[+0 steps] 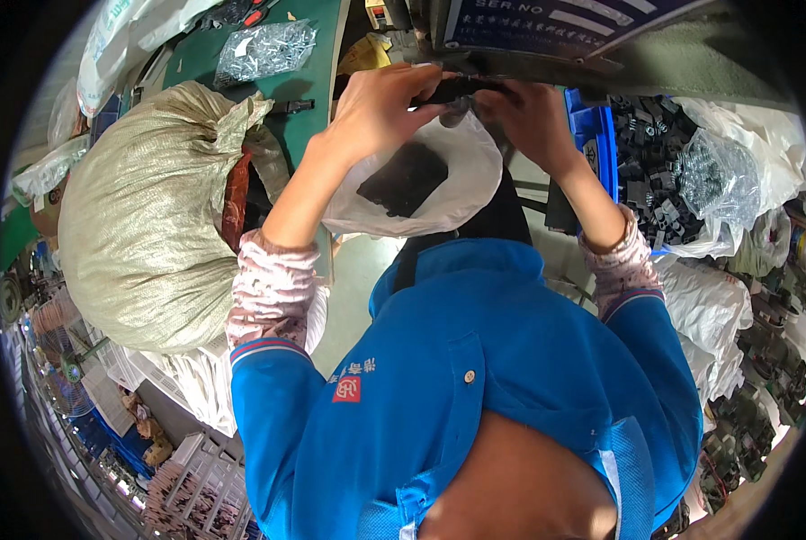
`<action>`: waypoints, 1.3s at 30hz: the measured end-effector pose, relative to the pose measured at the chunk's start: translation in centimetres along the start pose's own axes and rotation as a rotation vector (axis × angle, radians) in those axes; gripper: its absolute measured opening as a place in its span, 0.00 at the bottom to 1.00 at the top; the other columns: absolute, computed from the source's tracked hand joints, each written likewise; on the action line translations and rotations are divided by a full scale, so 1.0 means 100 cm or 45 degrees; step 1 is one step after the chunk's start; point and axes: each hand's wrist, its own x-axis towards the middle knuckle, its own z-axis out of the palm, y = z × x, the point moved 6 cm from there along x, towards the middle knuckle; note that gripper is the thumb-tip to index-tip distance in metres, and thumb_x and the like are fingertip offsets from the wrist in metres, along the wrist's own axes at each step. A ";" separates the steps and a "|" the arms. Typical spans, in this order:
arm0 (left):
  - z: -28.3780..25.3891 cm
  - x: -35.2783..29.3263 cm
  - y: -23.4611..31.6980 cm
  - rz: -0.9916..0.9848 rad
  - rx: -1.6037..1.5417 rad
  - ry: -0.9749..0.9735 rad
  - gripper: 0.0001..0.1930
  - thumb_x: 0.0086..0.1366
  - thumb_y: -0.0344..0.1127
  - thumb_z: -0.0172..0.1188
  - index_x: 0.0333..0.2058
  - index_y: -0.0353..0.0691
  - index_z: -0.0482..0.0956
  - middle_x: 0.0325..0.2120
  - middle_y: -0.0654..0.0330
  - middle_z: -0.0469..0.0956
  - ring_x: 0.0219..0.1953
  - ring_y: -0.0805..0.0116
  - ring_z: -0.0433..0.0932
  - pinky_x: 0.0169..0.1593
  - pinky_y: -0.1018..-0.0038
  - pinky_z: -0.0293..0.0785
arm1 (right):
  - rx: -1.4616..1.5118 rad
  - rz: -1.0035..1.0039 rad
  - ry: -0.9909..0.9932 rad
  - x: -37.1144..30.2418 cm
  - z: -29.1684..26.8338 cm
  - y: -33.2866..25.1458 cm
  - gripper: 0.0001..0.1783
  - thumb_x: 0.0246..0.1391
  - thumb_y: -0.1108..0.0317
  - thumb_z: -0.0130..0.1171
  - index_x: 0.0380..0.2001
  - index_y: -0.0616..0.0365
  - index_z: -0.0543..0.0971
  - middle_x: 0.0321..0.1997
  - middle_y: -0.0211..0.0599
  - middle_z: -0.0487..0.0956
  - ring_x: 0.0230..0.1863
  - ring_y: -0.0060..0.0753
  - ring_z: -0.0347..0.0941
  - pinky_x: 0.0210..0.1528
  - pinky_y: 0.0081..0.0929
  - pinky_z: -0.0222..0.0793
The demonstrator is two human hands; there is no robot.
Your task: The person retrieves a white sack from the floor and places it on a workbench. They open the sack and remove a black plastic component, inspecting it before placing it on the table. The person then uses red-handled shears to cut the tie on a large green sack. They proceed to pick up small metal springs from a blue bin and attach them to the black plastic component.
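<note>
My left hand (pixel 378 110) and my right hand (pixel 536 124) meet below the overhanging machine (pixel 682 63). Between their fingertips is a small black part (pixel 461 88); shadow hides its exact kind. The left thumb and fingers pinch its left end, and the right fingers close on its other side, partly hidden in shade. Just beneath the hands hangs a white plastic bag (pixel 475 184), its mouth wide and dark pieces (pixel 403 180) lying inside.
A bulging woven sack (pixel 142 225) stands at the left beside a green tabletop (pixel 187 58), which bears a clear bag of metal parts (pixel 266 52). On the right, a blue bin (pixel 604 135) sits beside many black pieces (pixel 641 171) and a clear plastic bag (pixel 718 175).
</note>
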 end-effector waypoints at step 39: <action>0.005 -0.022 -0.005 -0.036 0.092 -0.037 0.10 0.56 0.38 0.58 0.34 0.39 0.74 0.27 0.51 0.77 0.28 0.48 0.74 0.31 0.60 0.70 | 0.205 0.004 -0.620 0.037 0.006 0.055 0.14 0.58 0.59 0.54 0.38 0.59 0.77 0.28 0.32 0.76 0.30 0.22 0.71 0.37 0.20 0.69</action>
